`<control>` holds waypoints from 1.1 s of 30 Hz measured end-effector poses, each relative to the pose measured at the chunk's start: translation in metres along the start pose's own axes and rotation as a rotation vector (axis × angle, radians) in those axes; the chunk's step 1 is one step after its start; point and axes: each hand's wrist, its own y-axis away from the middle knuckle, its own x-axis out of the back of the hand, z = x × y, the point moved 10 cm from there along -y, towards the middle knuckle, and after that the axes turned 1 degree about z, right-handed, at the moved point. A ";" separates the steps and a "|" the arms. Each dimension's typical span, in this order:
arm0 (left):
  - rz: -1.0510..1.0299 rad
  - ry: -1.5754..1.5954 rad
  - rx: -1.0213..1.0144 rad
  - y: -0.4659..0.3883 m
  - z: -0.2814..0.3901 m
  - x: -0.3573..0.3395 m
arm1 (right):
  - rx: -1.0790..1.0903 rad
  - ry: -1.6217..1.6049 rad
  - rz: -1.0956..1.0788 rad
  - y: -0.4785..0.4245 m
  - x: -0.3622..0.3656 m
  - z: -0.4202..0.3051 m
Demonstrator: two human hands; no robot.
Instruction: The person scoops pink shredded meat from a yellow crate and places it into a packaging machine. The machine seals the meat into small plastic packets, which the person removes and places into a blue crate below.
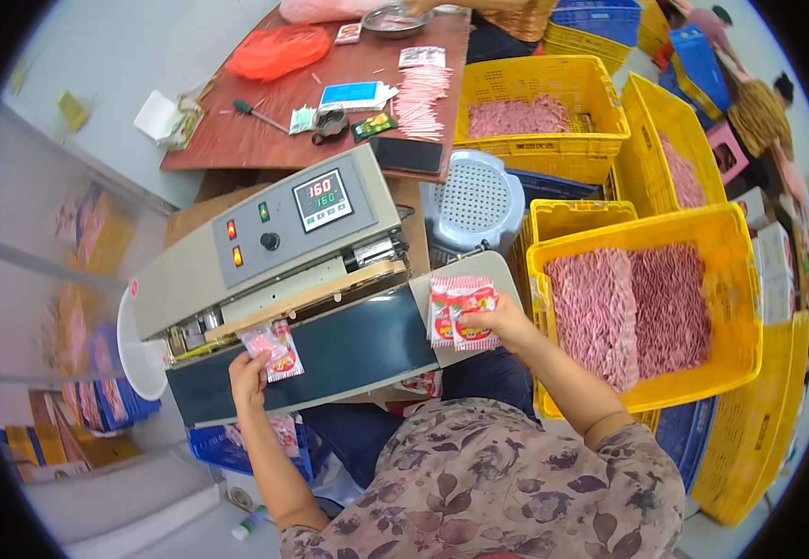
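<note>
My left hand (248,381) grips a small red-and-white printed packet (283,360) by its near left edge, over the left part of a dark green conveyor belt (369,335). A pinkish clear piece lies against the packet, too blurred to name. The belt runs along the front of a band sealer (258,230) with lit switches and a digital display. My right hand (506,323) rests its fingers on a few overlapping red-and-white packets (462,307), on the metal plate (499,269) at the belt's right end.
Yellow plastic crates (733,293) at the right hold rows of pink strips or packets. A grey-blue perforated stool (478,192) stands behind the plate. On the brown table (272,140) lie a phone (408,154), a screwdriver (258,113) and pink sticks (424,101). Another person's hand reaches a metal bowl (396,26).
</note>
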 end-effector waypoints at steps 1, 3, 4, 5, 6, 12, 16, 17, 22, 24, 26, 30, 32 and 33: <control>-0.002 0.014 0.015 -0.002 -0.002 0.006 | 0.003 0.006 -0.017 0.002 -0.003 0.006; 0.023 0.077 0.009 -0.001 -0.006 0.020 | 0.030 0.037 -0.061 0.003 -0.013 0.015; 0.045 0.124 -0.008 0.000 -0.009 0.027 | 0.051 0.061 -0.080 0.003 -0.019 0.020; 0.068 0.172 -0.024 0.003 -0.013 0.034 | 0.072 0.086 -0.101 0.003 -0.027 0.022; 0.073 0.240 -0.078 0.008 -0.017 0.039 | 0.043 0.103 -0.139 0.003 -0.036 0.027; -0.050 0.329 -0.258 0.072 -0.010 -0.025 | -0.007 0.210 -0.420 0.007 -0.093 0.044; -0.300 0.253 -0.281 0.108 0.023 -0.140 | 0.094 0.209 -0.528 0.020 -0.108 0.008; -0.394 0.195 -0.256 0.112 0.024 -0.166 | 0.119 0.221 -0.506 0.021 -0.099 0.001; -0.676 0.168 -0.298 0.128 0.053 -0.270 | 0.355 0.396 -0.394 0.027 -0.021 -0.031; -0.762 0.137 -0.296 0.135 0.063 -0.294 | 0.429 0.434 -0.337 0.030 -0.005 -0.044; -0.696 0.035 -0.361 0.127 0.062 -0.308 | 0.460 0.365 -0.296 0.036 -0.004 -0.062; -0.618 0.109 -0.105 0.100 0.032 -0.324 | 0.113 0.256 0.045 0.012 0.017 -0.037; -0.570 0.146 -0.036 0.098 0.029 -0.320 | 0.102 0.154 0.030 0.003 0.018 -0.029; -0.552 0.164 0.001 0.098 0.026 -0.317 | 0.096 0.102 0.030 0.001 0.020 -0.025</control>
